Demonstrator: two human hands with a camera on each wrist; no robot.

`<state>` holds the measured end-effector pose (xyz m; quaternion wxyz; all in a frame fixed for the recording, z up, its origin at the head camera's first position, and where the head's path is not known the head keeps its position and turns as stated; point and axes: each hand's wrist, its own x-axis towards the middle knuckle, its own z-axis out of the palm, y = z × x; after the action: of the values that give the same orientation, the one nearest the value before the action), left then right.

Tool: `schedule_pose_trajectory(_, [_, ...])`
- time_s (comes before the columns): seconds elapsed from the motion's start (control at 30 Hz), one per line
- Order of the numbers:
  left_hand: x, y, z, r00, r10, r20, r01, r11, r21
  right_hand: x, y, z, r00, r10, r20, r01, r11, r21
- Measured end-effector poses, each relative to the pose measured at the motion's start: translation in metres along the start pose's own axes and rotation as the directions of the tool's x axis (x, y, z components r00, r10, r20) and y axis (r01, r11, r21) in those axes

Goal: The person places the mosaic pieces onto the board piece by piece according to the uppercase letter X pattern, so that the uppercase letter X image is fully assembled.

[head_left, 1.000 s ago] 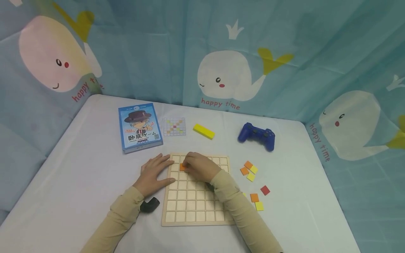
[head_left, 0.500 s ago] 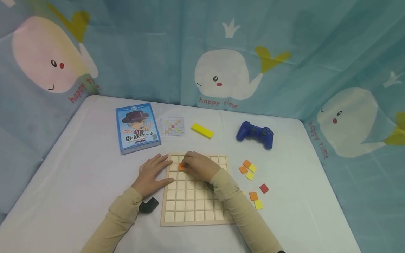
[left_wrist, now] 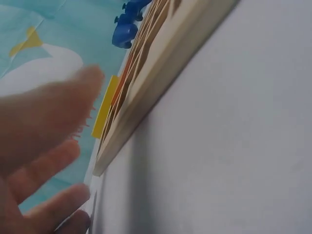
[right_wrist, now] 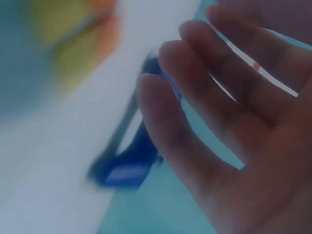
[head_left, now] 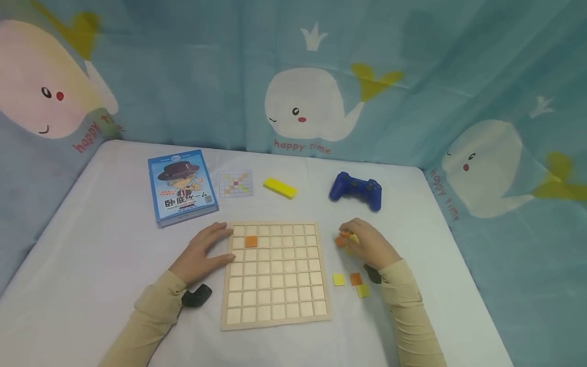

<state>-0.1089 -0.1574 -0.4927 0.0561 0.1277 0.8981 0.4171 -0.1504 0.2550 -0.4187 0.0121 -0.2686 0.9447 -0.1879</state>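
Note:
A square wooden grid board (head_left: 275, 282) lies on the white table, with one orange tile (head_left: 251, 241) in a cell near its upper left. My left hand (head_left: 196, 257) is beside the board's left edge, fingers stretched out; in the left wrist view the fingers are near the board's rim (left_wrist: 127, 123). Over a cluster of orange and yellow tiles (head_left: 340, 241) right of the board hovers my right hand (head_left: 370, 245), partly hiding them. In the right wrist view its fingers (right_wrist: 163, 114) are apart with nothing between them, and the blurred tiles (right_wrist: 75, 58) lie off to the left.
Below the cluster lie a yellow tile (head_left: 338, 279), an orange tile (head_left: 355, 279) and another yellow tile (head_left: 363, 291). Along the back stand a blue game box (head_left: 183, 188), a pattern card (head_left: 236, 184), a yellow bar (head_left: 280, 188) and a blue game controller (head_left: 355, 190).
My right hand has let go of the orange tile on the board and moved right, over the loose tiles. The red tile is now out of sight. The head view has shifted slightly.

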Motion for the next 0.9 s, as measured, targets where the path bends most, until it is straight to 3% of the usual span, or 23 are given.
schedule_pose_trajectory(0.2, [0.006,-0.008,-0.006,0.998,0.054,0.016,-0.055,0.997,0.052,-0.012,0.026,0.007,0.980,0.193,0.044,-0.194,0.981,0.026])
schedule_pose_trajectory(0.4, [0.006,-0.008,0.000,0.994,0.108,0.003,-0.107,0.987,0.118,-0.018,0.038,0.017,0.973,0.229,0.019,-0.230,0.972,0.047])
schedule_pose_trajectory(0.67, [0.004,-0.009,0.006,0.994,0.107,-0.001,-0.106,0.987,0.123,-0.029,0.042,0.023,0.962,0.274,0.006,-0.274,0.960,0.057])
schedule_pose_trajectory(0.9, [0.007,-0.008,0.005,0.994,0.109,-0.004,-0.107,0.986,0.126,-0.028,0.049,0.025,0.969,0.246,-0.019,-0.244,0.967,0.076])
